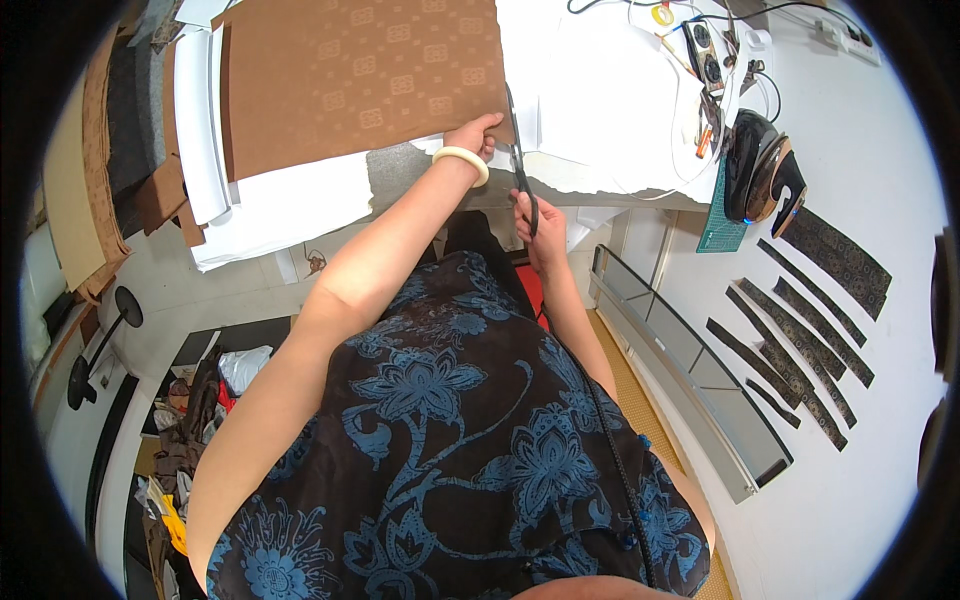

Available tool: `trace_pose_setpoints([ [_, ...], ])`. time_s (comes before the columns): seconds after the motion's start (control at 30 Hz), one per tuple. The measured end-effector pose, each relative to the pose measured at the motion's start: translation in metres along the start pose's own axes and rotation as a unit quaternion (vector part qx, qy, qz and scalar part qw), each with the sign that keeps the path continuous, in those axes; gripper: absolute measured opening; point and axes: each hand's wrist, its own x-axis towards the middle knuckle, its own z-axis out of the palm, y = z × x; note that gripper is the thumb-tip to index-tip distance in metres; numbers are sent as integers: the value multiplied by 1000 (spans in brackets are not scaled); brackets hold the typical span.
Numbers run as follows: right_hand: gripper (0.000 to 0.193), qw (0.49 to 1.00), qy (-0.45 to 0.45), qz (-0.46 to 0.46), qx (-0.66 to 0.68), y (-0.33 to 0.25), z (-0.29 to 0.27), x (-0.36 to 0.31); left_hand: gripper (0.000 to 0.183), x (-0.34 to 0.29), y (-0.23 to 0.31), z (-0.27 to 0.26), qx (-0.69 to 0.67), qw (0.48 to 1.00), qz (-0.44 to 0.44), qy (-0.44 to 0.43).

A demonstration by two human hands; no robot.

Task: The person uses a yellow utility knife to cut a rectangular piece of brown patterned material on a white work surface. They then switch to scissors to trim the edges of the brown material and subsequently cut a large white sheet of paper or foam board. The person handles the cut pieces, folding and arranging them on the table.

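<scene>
A piece of brown fabric [400, 70] with a woven pattern of small motifs lies across the table. My left hand [474, 136], with a pale bangle [462, 163] at the wrist, is closed on the fabric's near right corner, thumb on top and fingers curled below. Black scissors [520, 165] run along the fabric's right edge, blades pointing away from me. My right hand [543, 232] grips their handles just off the table's near edge. How far the blades are apart is hard to make out.
White paper [590, 80] covers the table, its torn edge near me. Right of it stand a black iron [752, 165], a green cutting mat [722, 220], cords and small tools. Dark patterned fabric strips [800, 340] hang on the right wall. White rolls [200, 130] lie at the left.
</scene>
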Motion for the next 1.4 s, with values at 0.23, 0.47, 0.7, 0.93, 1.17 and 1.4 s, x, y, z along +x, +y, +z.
trace_pose_setpoints([
  [0.23,25,1000,12,-1,-13,0,0,0,20,3,0,0,-4,1000,-7,1],
  [0.47,25,1000,16,0,-14,3,1,-2,19,7,-1,-2,-2,1000,-10,-3],
  [0.7,25,1000,16,-19,-9,9,2,-1,19,10,-2,-1,1,1000,-6,-5],
  [0.93,26,999,32,-22,-17,10,6,-1,24,6,-1,-3,-24,1000,-5,5],
  [1.17,23,999,35,-27,-20,5,11,-6,29,10,2,-21,-53,997,14,46],
  [1.4,18,999,43,-25,-11,-2,17,4,39,-1,-4,-20,-28,996,70,57],
])
